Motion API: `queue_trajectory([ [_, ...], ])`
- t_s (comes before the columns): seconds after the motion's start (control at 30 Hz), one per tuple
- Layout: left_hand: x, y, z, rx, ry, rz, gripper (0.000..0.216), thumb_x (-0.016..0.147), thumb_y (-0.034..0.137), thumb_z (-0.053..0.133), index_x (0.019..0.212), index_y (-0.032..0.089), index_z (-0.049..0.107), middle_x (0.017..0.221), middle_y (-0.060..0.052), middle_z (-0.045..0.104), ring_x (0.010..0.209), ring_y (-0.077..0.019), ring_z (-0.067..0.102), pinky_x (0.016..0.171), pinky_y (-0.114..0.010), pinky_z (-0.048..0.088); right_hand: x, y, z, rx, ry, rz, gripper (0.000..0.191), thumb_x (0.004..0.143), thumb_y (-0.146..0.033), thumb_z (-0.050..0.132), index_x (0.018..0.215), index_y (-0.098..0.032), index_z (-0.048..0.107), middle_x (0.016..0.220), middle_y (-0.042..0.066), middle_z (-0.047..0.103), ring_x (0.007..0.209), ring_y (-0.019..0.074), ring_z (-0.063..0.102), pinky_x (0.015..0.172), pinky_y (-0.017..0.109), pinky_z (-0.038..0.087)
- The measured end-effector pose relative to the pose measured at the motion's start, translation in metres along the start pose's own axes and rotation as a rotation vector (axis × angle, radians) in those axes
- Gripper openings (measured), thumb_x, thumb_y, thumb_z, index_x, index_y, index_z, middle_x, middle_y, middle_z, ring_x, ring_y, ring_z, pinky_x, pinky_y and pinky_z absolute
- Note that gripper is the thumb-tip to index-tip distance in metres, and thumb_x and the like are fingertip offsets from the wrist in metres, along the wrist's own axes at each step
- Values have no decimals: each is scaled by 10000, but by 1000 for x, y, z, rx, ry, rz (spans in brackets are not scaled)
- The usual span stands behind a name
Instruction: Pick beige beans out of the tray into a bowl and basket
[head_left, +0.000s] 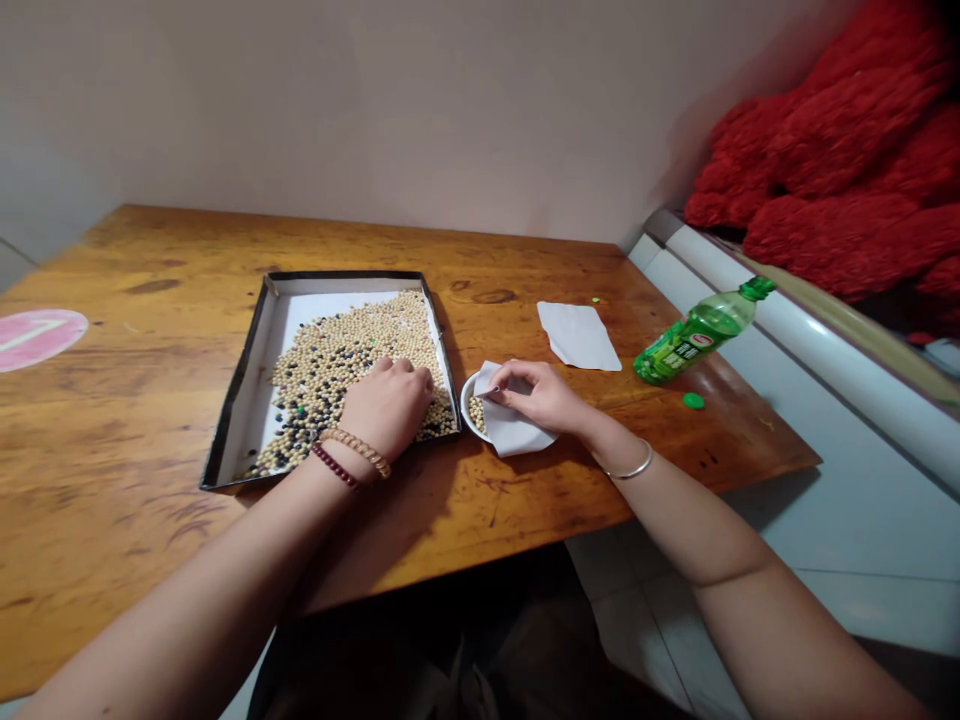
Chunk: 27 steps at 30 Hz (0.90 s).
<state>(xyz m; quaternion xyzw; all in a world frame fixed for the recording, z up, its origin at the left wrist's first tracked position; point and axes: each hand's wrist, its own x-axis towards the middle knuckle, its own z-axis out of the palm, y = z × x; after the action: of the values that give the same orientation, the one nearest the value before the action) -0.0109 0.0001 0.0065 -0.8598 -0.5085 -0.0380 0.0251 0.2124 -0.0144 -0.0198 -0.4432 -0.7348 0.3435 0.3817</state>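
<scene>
A shallow black tray (238, 400) lined with white paper lies on the wooden table (135, 480). It holds a heap of mixed beans (330, 355), mostly pale with dark ones among them. My left hand (386, 405) rests on the beans at the tray's near right corner, fingers curled down into them. Whether it holds any is hidden. Right of the tray stands a small white bowl (469, 412) with a few pale beans in it. My right hand (536, 392) is closed on a piece of white paper (514, 430) lying over the bowl.
A second white paper sheet (579, 336) lies further back on the table. A green plastic bottle (701, 332) lies on its side near the right edge, its green cap (694, 401) beside it. A pink round sticker (34, 338) is at far left. Red plush (847, 150) fills the right.
</scene>
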Motion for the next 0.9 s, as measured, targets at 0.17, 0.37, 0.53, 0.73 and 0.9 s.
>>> queue_trajectory([
  [0.17, 0, 0, 2, 0, -2, 2, 319, 920, 323, 388, 833, 173, 655, 875, -107, 616, 899, -265, 524, 620, -312, 430, 1, 0, 2, 99, 10, 41, 177, 814, -346, 635, 831, -170, 641, 897, 53, 687, 837, 159, 631, 792, 304, 481],
  [0.37, 0, -1, 3, 12, -12, 13, 322, 906, 345, 407, 853, 167, 670, 893, -119, 615, 912, -272, 519, 657, -333, 449, 1, 1, 2, 115, 21, 79, 153, 800, -313, 641, 842, -166, 634, 911, 55, 686, 853, 163, 634, 796, 308, 488],
  [0.53, -1, -2, 5, 2, -12, 8, 350, 914, 349, 387, 827, 151, 663, 878, -127, 612, 906, -264, 521, 658, -320, 440, 1, -2, 1, 39, 42, 54, 123, 786, -272, 645, 827, -156, 649, 857, 49, 679, 806, 156, 610, 767, 299, 469],
  [0.73, 0, 2, -4, -17, 155, 63, 294, 919, 339, 421, 855, 161, 646, 864, -98, 610, 867, -236, 520, 654, -307, 415, 3, 3, 1, 99, 130, 57, 141, 776, -292, 649, 829, -162, 634, 841, 43, 675, 775, 153, 610, 738, 289, 470],
  [0.9, -2, 13, -5, -155, 255, 296, 251, 929, 351, 445, 875, 183, 623, 855, -52, 605, 825, -184, 517, 662, -277, 404, 3, 4, 4, 181, 130, 56, 157, 774, -316, 653, 831, -172, 629, 855, 44, 678, 808, 159, 624, 776, 297, 484],
])
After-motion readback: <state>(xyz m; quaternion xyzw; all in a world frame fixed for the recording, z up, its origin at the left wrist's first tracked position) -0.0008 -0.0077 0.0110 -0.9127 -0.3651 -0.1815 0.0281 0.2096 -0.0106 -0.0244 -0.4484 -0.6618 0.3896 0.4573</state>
